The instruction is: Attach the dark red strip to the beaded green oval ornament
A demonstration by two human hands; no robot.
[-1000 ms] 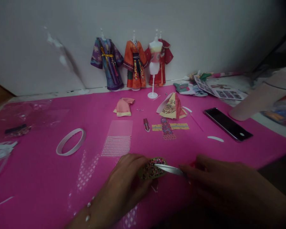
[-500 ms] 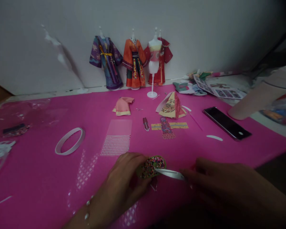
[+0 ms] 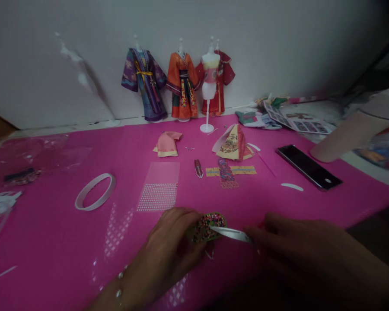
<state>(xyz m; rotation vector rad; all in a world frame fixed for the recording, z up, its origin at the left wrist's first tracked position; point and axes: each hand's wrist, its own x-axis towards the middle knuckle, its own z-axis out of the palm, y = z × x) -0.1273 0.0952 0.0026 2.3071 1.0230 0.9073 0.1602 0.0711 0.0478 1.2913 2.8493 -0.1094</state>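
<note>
In the head view, my left hand (image 3: 171,242) is closed around a small green-rimmed tin (image 3: 214,218) full of tiny multicoloured beads, low at the centre. My right hand (image 3: 288,246) grips a pair of scissors (image 3: 233,233), and its fingers hide most of the handle. The scissors' silver tip points left and touches or hovers over the beads; I cannot tell which. Partly hidden under the tin is a small dark red piece (image 3: 209,249) with a pale edge. Ahead lies a clear sheet of rhinestones (image 3: 157,196), with a patterned strip (image 3: 227,175) across a yellow band (image 3: 248,170).
A pink mat (image 3: 52,229) covers the table. A roll of tape (image 3: 95,192) lies left, a phone (image 3: 307,167) right beside a pale tumbler (image 3: 353,129). Small doll robes (image 3: 183,86) and a white mannequin (image 3: 209,90) stand along the wall. A folded skirt (image 3: 235,144) lies before them.
The tip of the scissors has shifted slightly left and up over the beads, with my right hand moving along. My left hand and the tin stay nearly still.
</note>
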